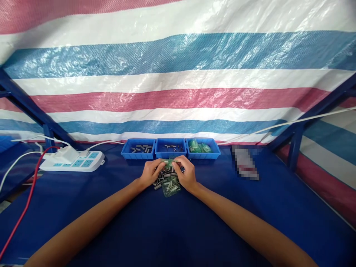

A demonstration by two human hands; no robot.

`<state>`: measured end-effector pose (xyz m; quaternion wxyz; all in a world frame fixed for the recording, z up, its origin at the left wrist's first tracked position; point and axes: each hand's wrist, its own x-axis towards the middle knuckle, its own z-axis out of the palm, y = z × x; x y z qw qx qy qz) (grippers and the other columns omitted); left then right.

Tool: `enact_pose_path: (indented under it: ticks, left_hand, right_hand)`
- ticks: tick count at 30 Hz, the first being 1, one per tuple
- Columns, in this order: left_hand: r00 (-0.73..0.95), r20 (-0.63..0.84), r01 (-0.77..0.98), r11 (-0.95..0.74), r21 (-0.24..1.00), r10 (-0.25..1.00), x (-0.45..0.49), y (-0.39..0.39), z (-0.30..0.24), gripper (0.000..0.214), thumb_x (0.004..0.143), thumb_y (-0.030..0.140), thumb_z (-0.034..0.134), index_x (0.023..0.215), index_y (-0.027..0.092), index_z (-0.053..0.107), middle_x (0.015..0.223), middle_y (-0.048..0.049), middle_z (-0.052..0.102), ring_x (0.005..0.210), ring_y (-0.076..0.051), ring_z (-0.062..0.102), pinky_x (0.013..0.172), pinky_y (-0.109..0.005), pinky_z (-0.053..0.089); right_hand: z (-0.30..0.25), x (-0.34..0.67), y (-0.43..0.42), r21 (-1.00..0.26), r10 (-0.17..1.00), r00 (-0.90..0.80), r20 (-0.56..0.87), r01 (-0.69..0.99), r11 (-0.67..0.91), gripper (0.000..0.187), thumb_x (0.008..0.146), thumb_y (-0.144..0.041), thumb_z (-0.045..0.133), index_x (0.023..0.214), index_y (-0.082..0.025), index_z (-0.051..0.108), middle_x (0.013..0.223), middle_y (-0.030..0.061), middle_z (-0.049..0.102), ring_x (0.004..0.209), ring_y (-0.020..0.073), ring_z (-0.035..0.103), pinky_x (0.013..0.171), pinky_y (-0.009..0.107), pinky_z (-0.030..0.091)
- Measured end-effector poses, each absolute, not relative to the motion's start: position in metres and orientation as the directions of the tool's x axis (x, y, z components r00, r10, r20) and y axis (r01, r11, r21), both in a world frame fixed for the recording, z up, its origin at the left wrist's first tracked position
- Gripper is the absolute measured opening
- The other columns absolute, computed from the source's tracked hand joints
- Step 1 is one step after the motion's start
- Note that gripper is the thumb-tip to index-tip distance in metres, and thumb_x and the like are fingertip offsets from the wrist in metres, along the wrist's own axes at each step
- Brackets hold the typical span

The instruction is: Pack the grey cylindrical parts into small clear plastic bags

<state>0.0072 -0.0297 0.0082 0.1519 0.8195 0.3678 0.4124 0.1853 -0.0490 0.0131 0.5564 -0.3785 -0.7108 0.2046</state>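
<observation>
Both hands meet over a small heap of metal pins and cylinders point(158, 186) on the blue tabletop. My left hand point(151, 172) pinches one side of a small greenish see-through plastic bag point(169, 162). The other side of that bag is pinched by my right hand point(185, 173). Just below the hands, a second greenish bag point(171, 187) with metal pieces inside lies on the near side of the heap. My fingers partly cover the heap and the upper bag, so what is in that bag is hard to make out.
Behind the hands stand a blue bin of metal cylinders point(138, 155), a bin of thin pins point(170, 154) and a bin of green bags point(204, 154). To the left lies a white power strip point(83, 165) with cables. A pixelated object point(246, 163) rests at right.
</observation>
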Motion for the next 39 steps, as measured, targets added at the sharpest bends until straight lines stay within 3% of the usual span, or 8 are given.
enact_pose_path:
  ticks: [4,13,19,25,29,33,39]
  left_hand:
    - [0.349,0.619,0.506,-0.697,0.508,0.704,0.007,-0.0278,0.0039,0.039,0.094,0.031,0.041,0.062,0.014,0.055,0.051,0.0027,0.05,0.045,-0.007,0.046,0.05,-0.019,0.033]
    - [0.35,0.672,0.539,-0.727,0.426,0.653,0.0069,-0.0272,0.0012,0.046,0.095,0.032,0.039,0.054,0.014,0.046,0.045,0.0029,0.043,0.042,-0.007,0.042,0.048,-0.021,0.03]
    - [0.365,0.67,0.521,-0.738,0.428,0.646,0.0059,-0.0272,0.0004,0.038,0.095,0.03,0.039,0.063,0.014,0.053,0.048,0.0026,0.047,0.043,-0.008,0.045,0.048,-0.021,0.031]
    - [0.352,0.631,0.469,-0.714,0.52,0.691,0.0066,-0.0301,0.0054,0.023,0.091,0.031,0.048,0.104,0.016,0.06,0.072,-0.0017,0.065,0.053,-0.01,0.055,0.054,-0.019,0.041]
    - [0.342,0.603,0.493,-0.684,0.538,0.721,0.0099,-0.0296,0.0089,0.022,0.087,0.034,0.055,0.096,0.015,0.063,0.068,-0.0008,0.063,0.053,-0.01,0.053,0.052,-0.019,0.04]
    - [0.33,0.614,0.506,-0.684,0.526,0.717,0.0118,-0.0287,0.0089,0.022,0.088,0.032,0.053,0.084,0.014,0.064,0.059,0.0006,0.057,0.05,-0.009,0.05,0.051,-0.019,0.038]
    - [0.263,0.624,0.444,-0.666,0.6,0.736,0.0101,-0.0285,0.0024,0.02,0.087,0.031,0.055,0.099,0.016,0.058,0.074,-0.0016,0.063,0.057,-0.01,0.055,0.056,-0.02,0.044]
  right_hand:
    - [0.0121,0.1848,-0.0484,-0.708,0.761,-0.109,0.64,0.3,0.639,0.016,0.091,-0.025,0.045,0.084,-0.017,0.058,0.078,0.0036,0.054,0.067,0.0132,0.051,0.061,0.025,0.043]
    - [0.0109,0.1842,-0.0479,-0.701,0.756,-0.128,0.642,0.302,0.646,0.015,0.09,-0.025,0.046,0.087,-0.017,0.059,0.08,0.0037,0.055,0.068,0.0133,0.052,0.061,0.024,0.042]
    - [0.0092,0.185,-0.0463,-0.691,0.748,-0.21,0.63,0.289,0.663,0.014,0.088,-0.027,0.05,0.082,-0.016,0.057,0.072,0.0016,0.051,0.061,0.0123,0.049,0.057,0.024,0.041]
    - [0.0076,0.1844,-0.0463,-0.69,0.771,-0.11,0.628,0.381,0.616,0.024,0.089,-0.028,0.051,0.068,-0.017,0.055,0.063,-0.0007,0.048,0.059,0.0116,0.046,0.058,0.024,0.037]
    - [0.0076,0.1852,-0.0468,-0.683,0.765,-0.07,0.64,0.406,0.608,0.024,0.089,-0.026,0.05,0.069,-0.016,0.058,0.06,-0.0014,0.048,0.057,0.0113,0.046,0.057,0.024,0.037]
    - [0.0078,0.1877,-0.0472,-0.688,0.754,-0.094,0.65,0.349,0.636,0.017,0.089,-0.026,0.049,0.088,-0.016,0.062,0.072,0.0025,0.056,0.063,0.0132,0.052,0.061,0.025,0.042]
    - [0.0156,0.1835,-0.0491,-0.701,0.771,-0.111,0.626,0.353,0.62,0.018,0.088,-0.028,0.048,0.084,-0.016,0.06,0.077,0.004,0.056,0.065,0.0137,0.052,0.061,0.025,0.044]
